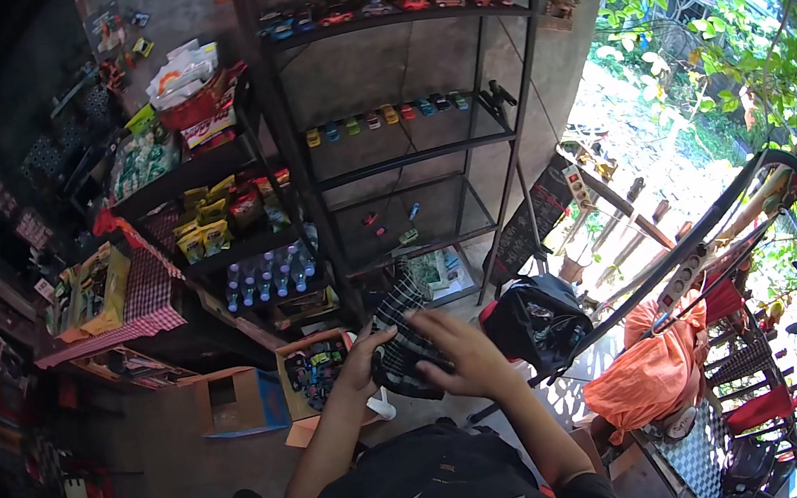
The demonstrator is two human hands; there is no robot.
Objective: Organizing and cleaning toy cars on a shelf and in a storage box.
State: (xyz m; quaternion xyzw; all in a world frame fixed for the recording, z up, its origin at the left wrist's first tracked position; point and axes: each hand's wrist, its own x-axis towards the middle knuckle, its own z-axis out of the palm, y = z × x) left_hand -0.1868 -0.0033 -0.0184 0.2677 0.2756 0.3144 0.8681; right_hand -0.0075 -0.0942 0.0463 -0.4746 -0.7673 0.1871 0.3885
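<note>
A dark cloth with a pale check pattern [402,306] is bunched up in front of my chest. My left hand [364,361] grips its left side, thumb on top and the other fingers mostly hidden. On the cloth's right side is my right hand [476,354], its fingers stretched out and the thumb apart. Whether the right fingertips touch the fabric, I cannot tell. Behind the cloth stands a black metal shelf rack [417,160] with rows of small toy cars [389,114] on its upper shelves.
Two cardboard boxes sit on the floor at left: an open box [225,420] and a box filled with small items [318,370]. Snack packs [206,223] and bottles [270,277] fill the left shelves. At right are a black bag [538,316] and an orange cloth [643,373].
</note>
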